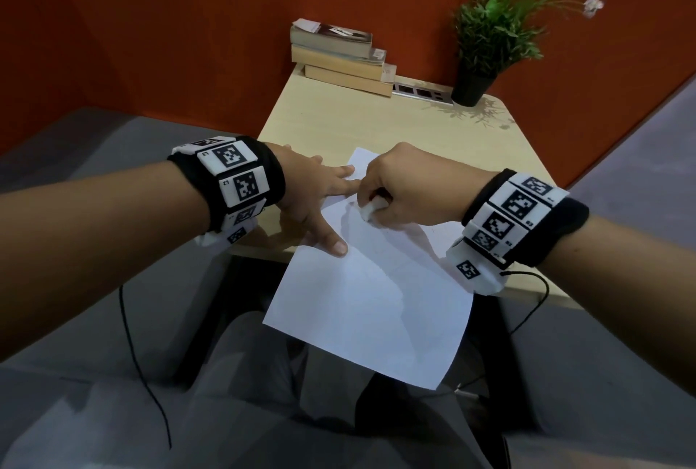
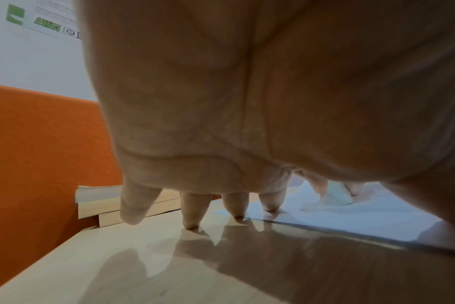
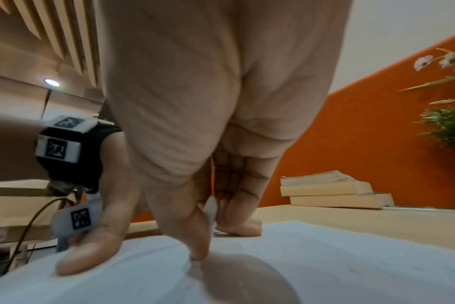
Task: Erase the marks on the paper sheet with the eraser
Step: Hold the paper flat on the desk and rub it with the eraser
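The right hand (image 1: 405,189) grip is clamped on the small white eraser (image 1: 367,210), pressing it onto the white paper sheet (image 1: 376,302). The left hand (image 1: 312,197), fingers apart and straight, holds the sheet flat on the pale wooden tabletop (image 1: 376,122).

Bare table (image 1: 376,122) beyond both hands, open up to the far edge. There a stack of books (image 1: 339,57) beyond the left hand (image 1: 305,189), a potted plant (image 1: 486,42) beyond the right hand (image 1: 406,186), socket strip (image 1: 422,91) between them. Orange wall (image 1: 188,16) closes the far side. Hands nearly touching, no gap between.
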